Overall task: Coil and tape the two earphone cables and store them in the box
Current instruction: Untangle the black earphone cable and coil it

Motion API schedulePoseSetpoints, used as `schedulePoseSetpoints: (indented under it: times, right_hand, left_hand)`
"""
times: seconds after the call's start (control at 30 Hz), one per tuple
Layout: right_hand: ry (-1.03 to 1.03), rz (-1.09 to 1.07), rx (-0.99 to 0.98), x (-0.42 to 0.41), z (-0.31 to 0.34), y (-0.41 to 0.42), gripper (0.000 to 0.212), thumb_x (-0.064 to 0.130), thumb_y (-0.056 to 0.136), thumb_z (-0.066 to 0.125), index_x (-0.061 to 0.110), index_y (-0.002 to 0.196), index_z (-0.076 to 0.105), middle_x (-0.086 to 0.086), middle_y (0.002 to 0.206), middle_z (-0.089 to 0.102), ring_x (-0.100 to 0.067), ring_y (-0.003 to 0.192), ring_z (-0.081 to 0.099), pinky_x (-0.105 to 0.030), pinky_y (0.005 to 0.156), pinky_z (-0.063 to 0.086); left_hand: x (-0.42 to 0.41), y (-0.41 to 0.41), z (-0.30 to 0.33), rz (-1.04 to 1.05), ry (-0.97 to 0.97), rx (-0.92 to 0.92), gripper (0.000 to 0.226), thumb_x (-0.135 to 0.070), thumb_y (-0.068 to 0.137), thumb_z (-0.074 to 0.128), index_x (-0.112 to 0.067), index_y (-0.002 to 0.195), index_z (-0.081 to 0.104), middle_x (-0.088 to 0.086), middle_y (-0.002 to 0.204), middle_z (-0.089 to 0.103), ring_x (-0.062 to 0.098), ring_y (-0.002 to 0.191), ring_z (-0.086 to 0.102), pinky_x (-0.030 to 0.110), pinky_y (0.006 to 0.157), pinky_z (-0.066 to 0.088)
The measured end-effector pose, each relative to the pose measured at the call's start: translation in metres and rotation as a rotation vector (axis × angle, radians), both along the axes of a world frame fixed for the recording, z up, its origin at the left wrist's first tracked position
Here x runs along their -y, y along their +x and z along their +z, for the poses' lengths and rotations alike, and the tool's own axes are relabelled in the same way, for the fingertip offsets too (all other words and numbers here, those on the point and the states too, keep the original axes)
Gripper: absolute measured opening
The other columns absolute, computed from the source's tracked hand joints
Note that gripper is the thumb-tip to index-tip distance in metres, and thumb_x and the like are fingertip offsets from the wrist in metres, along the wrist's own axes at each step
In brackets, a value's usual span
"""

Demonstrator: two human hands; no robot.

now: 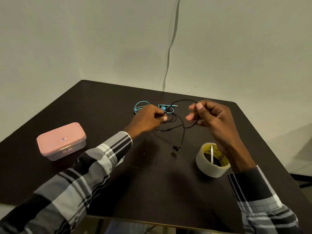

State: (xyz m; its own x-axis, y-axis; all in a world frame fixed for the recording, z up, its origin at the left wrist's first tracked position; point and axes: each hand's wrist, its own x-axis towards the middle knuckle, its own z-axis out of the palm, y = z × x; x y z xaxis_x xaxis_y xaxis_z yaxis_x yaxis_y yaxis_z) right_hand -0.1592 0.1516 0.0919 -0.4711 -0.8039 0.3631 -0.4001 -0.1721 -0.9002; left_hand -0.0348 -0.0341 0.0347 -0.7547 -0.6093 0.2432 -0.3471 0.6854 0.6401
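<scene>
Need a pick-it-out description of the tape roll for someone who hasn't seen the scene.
Start at the dark table and go to its near right part, just under the person's right hand. The tape roll lies flat there, partly behind that wrist. It is the only ring-shaped thing: translucent tape on a yellow printed core, unlike the pink box at left.

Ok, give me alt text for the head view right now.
Both hands, left hand and right hand, pinch a black earphone cable above a dark table. A blue earphone cable lies behind; a closed pink box sits left, a tape roll right.
</scene>
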Motion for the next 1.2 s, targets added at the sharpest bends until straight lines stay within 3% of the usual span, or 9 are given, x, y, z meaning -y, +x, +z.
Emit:
schedulePoseSetpoints:
  times: [0.07, 0.17, 0.3, 0.43, 0.63, 0.73, 0.8, 0.97, 1.2]
  right_hand:
    - [-0.043, -0.058, -0.023, -0.002, 0.006, -0.006, 0.022, 0.019, 0.103, 0.049, 0.013, 0.098, 0.070, 0.000, 0.067, 0.070, -0.012, 0.067, 0.068, -0.023, 0.065, 0.056]
    - [-0.070, -0.158, -0.021, -0.005, 0.008, -0.016, 0.022, 0.019, 0.103, 0.051, 0.014, 0.100, 0.072, 0.003, 0.062, 0.064, -0.009, 0.059, 0.060, -0.029, 0.064, 0.058]
    - [-0.018, -0.258, -0.057, -0.002, -0.002, -0.023, 0.020, 0.020, 0.102, 0.054, 0.016, 0.100, 0.073, -0.001, 0.064, 0.061, -0.004, 0.049, 0.049, -0.017, 0.047, 0.043]
    - [-0.016, -0.357, -0.095, 0.004, -0.011, -0.026, 0.017, 0.025, 0.098, 0.060, 0.018, 0.099, 0.075, 0.001, 0.061, 0.059, 0.001, 0.049, 0.048, -0.010, 0.049, 0.040]
    - [-0.060, -0.459, -0.118, 0.005, 0.000, -0.024, 0.020, 0.033, 0.089, 0.072, 0.018, 0.102, 0.077, 0.016, 0.081, 0.072, 0.011, 0.073, 0.067, -0.011, 0.068, 0.049]
    - [-0.111, -0.410, -0.058, 0.002, 0.009, -0.022, 0.022, 0.033, 0.089, 0.073, 0.015, 0.100, 0.078, 0.018, 0.063, 0.065, 0.003, 0.054, 0.058, -0.013, 0.056, 0.046]
    - [-0.140, -0.399, -0.025, 0.000, 0.012, -0.022, 0.025, 0.034, 0.088, 0.073, 0.013, 0.100, 0.077, 0.008, 0.058, 0.059, -0.002, 0.048, 0.046, -0.019, 0.049, 0.044]
    - [-0.218, -0.410, 0.051, -0.008, 0.020, -0.026, 0.020, 0.033, 0.088, 0.074, 0.014, 0.094, 0.075, -0.001, 0.061, 0.050, -0.008, 0.052, 0.041, -0.023, 0.047, 0.039]
    - [-0.299, -0.367, 0.169, -0.012, 0.037, -0.020, 0.026, 0.038, 0.088, 0.073, 0.017, 0.075, 0.067, 0.005, 0.047, 0.042, -0.010, 0.046, 0.037, -0.025, 0.055, 0.049]
  left_hand:
    - [0.001, 0.003, 0.000, -0.046, 0.057, -0.040, 0.019, -0.027, 0.091, 0.066, -0.012, 0.085, 0.076, -0.009, 0.066, 0.067, 0.000, 0.053, 0.053, 0.024, 0.057, 0.038]
    - [0.008, 0.015, 0.007, -0.096, 0.160, -0.096, 0.020, -0.027, 0.091, 0.068, -0.009, 0.088, 0.076, 0.000, 0.071, 0.073, 0.017, 0.066, 0.067, 0.035, 0.069, 0.052]
    - [0.011, 0.033, 0.034, -0.175, 0.272, -0.196, 0.022, -0.028, 0.089, 0.068, -0.010, 0.097, 0.076, 0.007, 0.078, 0.074, 0.011, 0.068, 0.063, 0.025, 0.069, 0.051]
    - [0.016, 0.041, 0.057, -0.185, 0.345, -0.332, 0.017, -0.026, 0.090, 0.067, -0.014, 0.099, 0.076, 0.015, 0.088, 0.071, 0.011, 0.072, 0.061, 0.022, 0.073, 0.055]
    - [0.033, 0.035, 0.061, -0.103, 0.074, -0.220, 0.017, -0.028, 0.086, 0.073, -0.017, 0.098, 0.076, -0.011, 0.088, 0.073, -0.002, 0.079, 0.066, 0.016, 0.074, 0.049]
    - [0.039, 0.029, 0.058, -0.058, -0.026, -0.138, 0.016, -0.025, 0.085, 0.074, -0.017, 0.099, 0.076, -0.007, 0.094, 0.074, 0.001, 0.087, 0.067, 0.014, 0.076, 0.046]
    - [0.041, 0.026, 0.056, -0.026, -0.009, -0.178, 0.014, -0.016, 0.085, 0.073, -0.013, 0.099, 0.075, -0.001, 0.097, 0.074, 0.007, 0.089, 0.067, 0.015, 0.078, 0.050]
    - [0.040, 0.024, 0.052, 0.017, 0.308, -0.413, 0.014, 0.000, 0.083, 0.073, -0.007, 0.095, 0.072, 0.011, 0.094, 0.070, 0.018, 0.084, 0.066, 0.028, 0.069, 0.061]
    - [0.044, 0.028, 0.045, 0.064, 0.015, -0.179, 0.015, -0.012, 0.086, 0.072, -0.013, 0.101, 0.073, 0.000, 0.094, 0.072, 0.001, 0.081, 0.063, 0.010, 0.071, 0.044]
